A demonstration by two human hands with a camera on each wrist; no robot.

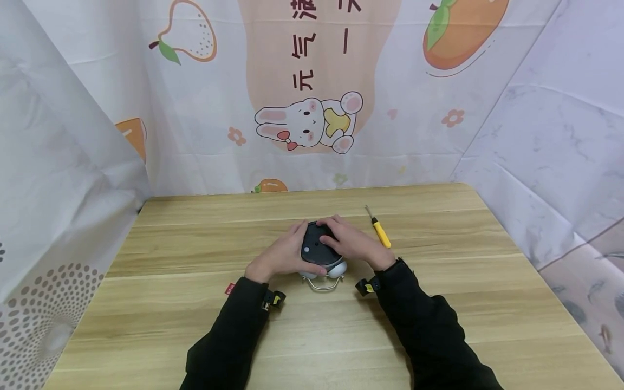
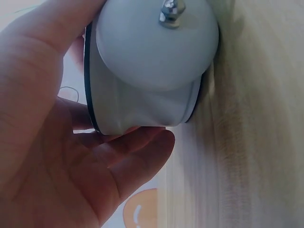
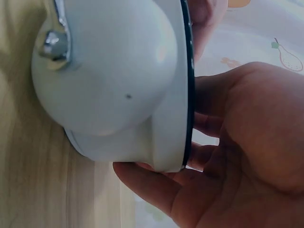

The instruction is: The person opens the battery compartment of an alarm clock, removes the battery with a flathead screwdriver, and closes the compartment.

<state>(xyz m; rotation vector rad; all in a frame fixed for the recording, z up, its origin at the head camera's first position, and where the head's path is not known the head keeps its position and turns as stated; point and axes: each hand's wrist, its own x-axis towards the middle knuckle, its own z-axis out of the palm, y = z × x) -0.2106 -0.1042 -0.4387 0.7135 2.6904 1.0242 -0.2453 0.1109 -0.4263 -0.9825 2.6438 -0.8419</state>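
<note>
White alarm clock (image 1: 322, 254) lies face-down at the desk's (image 1: 195, 303) centre, dark back up. Left hand (image 1: 280, 254) and right hand (image 1: 353, 244) curl their fingers round it, hiding its sides. A yellow screwdriver (image 1: 379, 230) lies at 2 o'clock.

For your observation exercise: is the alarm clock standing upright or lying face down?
Face down. The alarm clock shows its dark back panel upward, its bells and handle pointing toward the person, on the table.
</note>
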